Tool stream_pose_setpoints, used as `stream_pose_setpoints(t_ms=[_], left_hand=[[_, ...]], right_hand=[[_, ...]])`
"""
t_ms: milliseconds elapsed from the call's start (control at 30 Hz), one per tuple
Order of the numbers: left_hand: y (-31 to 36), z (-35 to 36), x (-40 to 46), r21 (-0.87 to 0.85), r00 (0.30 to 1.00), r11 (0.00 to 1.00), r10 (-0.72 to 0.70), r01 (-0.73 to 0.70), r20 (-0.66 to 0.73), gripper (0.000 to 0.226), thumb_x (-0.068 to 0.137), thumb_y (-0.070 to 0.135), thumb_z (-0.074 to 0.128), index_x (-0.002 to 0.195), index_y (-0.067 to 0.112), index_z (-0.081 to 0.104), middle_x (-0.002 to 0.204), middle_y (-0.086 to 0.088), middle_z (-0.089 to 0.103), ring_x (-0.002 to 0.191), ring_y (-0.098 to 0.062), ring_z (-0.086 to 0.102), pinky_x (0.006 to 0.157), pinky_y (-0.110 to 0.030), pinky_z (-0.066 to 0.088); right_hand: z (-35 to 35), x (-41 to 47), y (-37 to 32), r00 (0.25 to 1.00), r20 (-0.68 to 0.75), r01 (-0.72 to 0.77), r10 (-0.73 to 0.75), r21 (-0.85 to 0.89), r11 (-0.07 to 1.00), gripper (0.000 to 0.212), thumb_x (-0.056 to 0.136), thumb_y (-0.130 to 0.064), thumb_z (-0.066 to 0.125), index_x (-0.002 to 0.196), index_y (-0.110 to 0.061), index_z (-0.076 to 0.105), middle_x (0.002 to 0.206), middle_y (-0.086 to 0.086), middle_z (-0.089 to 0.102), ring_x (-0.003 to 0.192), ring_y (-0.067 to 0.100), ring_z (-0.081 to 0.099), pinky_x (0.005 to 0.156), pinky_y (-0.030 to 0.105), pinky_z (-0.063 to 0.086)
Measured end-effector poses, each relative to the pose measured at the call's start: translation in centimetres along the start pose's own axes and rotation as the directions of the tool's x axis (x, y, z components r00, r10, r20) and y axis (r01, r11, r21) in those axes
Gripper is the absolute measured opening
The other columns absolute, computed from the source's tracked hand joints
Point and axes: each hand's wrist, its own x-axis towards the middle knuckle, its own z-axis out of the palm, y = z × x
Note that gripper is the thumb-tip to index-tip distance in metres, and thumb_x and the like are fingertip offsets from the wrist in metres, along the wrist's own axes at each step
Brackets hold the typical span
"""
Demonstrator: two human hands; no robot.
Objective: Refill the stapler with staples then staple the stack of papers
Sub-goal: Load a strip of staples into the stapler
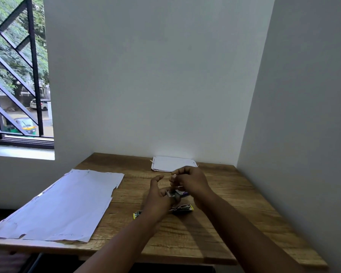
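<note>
Wooden desk (215,219) fills a corner, w/ one white wall along its far edge and another along its right edge; left and near edges are free. Both hands are raised over the middle of the desk, close together. Left hand (159,196) is half open, thumb lifted clear, fingers curled round a small silver-and-purple thing (177,193), prob. the staple box or part of the stapler, too blurred to say which. Right hand (191,181) is curled shut w/ fingertips pinched on something small and pale; what it is can't be made out. Directly below the hands, lying flat on the wood, is the stapler (182,208): dark, w/ yellow ends, partly hidden by the left wrist, and it looks opened out lengthwise. Big stack of white papers (61,205) covers the left part of the desk, ragged along its right side, its near-left corner at or over the desk edge. Smaller pile of white sheets (171,163) sits at the far edge, nearly against the back wall, just beyond the right hand. Bare wood shows to the right of the forearms up to the side wall, and across the near strip in front of the stapler. Window w/ black bars (18,75) is at upper left, well apart from the desk.
</note>
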Motion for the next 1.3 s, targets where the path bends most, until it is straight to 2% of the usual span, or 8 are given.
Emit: stream_pose_setpoints(t_ms=[267,433,533,667,800,900,1067,1300], left_hand=[[-0.2,-0.8,0.1,0.042,0.999,0.999,0.027,-0.026,-0.016,0.081,0.078,-0.008,0.073,0.136,0.035,0.037,0.106,-0.004,0.074,0.099,-0.022,0.071,0.091,-0.045,0.057],[-0.8,-0.6,0.1,0.079,0.999,0.996,0.035,-0.035,0.002,0.08,0.077,-0.011,0.072,0.133,0.037,0.041,0.108,-0.008,0.072,0.1,-0.022,0.07,0.084,-0.041,0.059],[-1.0,-0.7,0.3,0.07,0.999,0.997,0.038,-0.038,0.01,0.07,0.078,-0.014,0.068,0.127,0.032,0.049,0.107,-0.007,0.073,0.098,-0.022,0.071,0.073,-0.033,0.057],[-1.0,-0.8,0.5,0.06,0.998,0.997,0.052,-0.053,0.022,0.061,0.08,-0.017,0.062,0.114,0.034,0.056,0.105,-0.007,0.075,0.095,-0.023,0.073,0.071,-0.033,0.056],[-1.3,-1.1,0.7,0.046,0.998,0.997,0.065,-0.066,0.024,0.056,0.08,-0.016,0.064,0.116,0.027,0.057,0.101,-0.009,0.076,0.096,-0.03,0.072,0.078,-0.042,0.058],[-1.3,-1.2,0.6,0.033,0.997,0.997,0.064,-0.065,0.029,0.056,0.078,-0.013,0.07,0.117,0.026,0.057,0.101,-0.007,0.077,0.097,-0.028,0.072,0.083,-0.044,0.058],[-1.0,-0.9,0.3,0.027,0.998,0.998,0.048,-0.049,0.037,0.058,0.079,-0.016,0.065,0.117,0.027,0.058,0.105,-0.008,0.075,0.097,-0.023,0.072,0.07,-0.032,0.056],[-0.5,-0.6,-0.3,0.032,0.997,0.998,0.056,-0.058,0.043,0.055,0.082,-0.013,0.065,0.118,0.027,0.057,0.1,-0.004,0.076,0.095,-0.023,0.073,0.07,-0.033,0.056]], right_hand=[[-0.9,0.2,-0.2,0.991,0.134,0.052,0.014,-0.472,0.88,0.012,0.077,0.01,0.064,0.084,0.006,0.073,0.06,0.003,0.066,0.053,0.012,0.063,0.051,0.021,0.053],[-0.2,0.0,-0.1,0.976,0.199,0.201,-0.088,-0.671,0.714,0.009,0.076,-0.006,0.075,0.085,-0.003,0.077,0.085,0.013,0.076,0.08,0.02,0.071,0.079,0.034,0.059],[0.4,-0.2,-0.2,0.969,0.2,0.246,-0.145,-0.732,0.635,0.013,0.077,-0.013,0.075,0.089,-0.008,0.074,0.09,0.01,0.075,0.086,0.02,0.07,0.07,0.027,0.052],[0.9,-0.3,0.0,0.971,0.187,0.24,-0.151,-0.724,0.647,0.009,0.076,-0.012,0.075,0.084,-0.008,0.074,0.088,0.012,0.075,0.085,0.024,0.071,0.075,0.033,0.057],[0.6,-0.3,-0.3,0.979,0.19,0.175,-0.073,-0.6,0.781,0.01,0.074,0.003,0.074,0.08,-0.005,0.074,0.084,0.014,0.074,0.078,0.027,0.072,0.077,0.042,0.061],[0.1,-0.4,-0.6,0.984,0.18,0.105,-0.006,-0.549,0.829,0.015,0.072,0.01,0.071,0.079,-0.003,0.073,0.077,0.011,0.071,0.069,0.023,0.068,0.07,0.039,0.061],[0.2,-0.3,-0.4,0.99,0.139,0.075,0.002,-0.55,0.832,0.01,0.074,0.002,0.072,0.076,-0.006,0.067,0.066,0.007,0.066,0.048,0.013,0.06,0.044,0.021,0.044],[0.3,-0.1,0.2,0.995,0.093,0.079,-0.033,-0.552,0.83,0.009,0.083,-0.012,0.065,0.074,-0.012,0.061,0.079,0.013,0.071,0.059,0.018,0.059,0.048,0.022,0.043]])
